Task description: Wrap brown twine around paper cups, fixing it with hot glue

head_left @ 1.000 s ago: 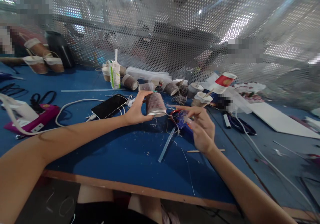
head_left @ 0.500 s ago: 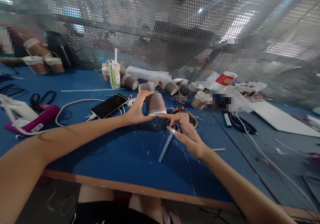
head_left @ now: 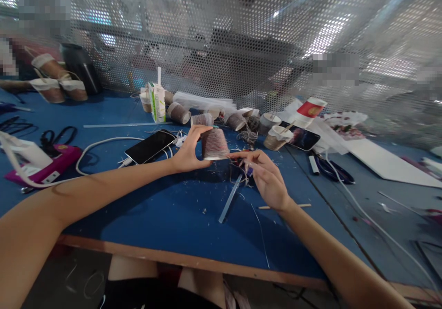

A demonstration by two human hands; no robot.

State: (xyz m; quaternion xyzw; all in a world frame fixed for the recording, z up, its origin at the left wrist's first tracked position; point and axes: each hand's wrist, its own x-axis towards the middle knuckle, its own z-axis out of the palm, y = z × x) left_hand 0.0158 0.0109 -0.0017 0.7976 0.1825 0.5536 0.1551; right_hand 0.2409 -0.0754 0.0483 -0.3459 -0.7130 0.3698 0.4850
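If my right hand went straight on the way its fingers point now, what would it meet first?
Most likely the string-wrapped cup held in your left hand: your right hand points at its lower rim, perhaps already touching, though one view leaves depth unclear.

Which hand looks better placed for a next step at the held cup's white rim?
Probably the right hand: its fingers are right by the rim, while the left hand is occupied holding the string-wrapped cup.
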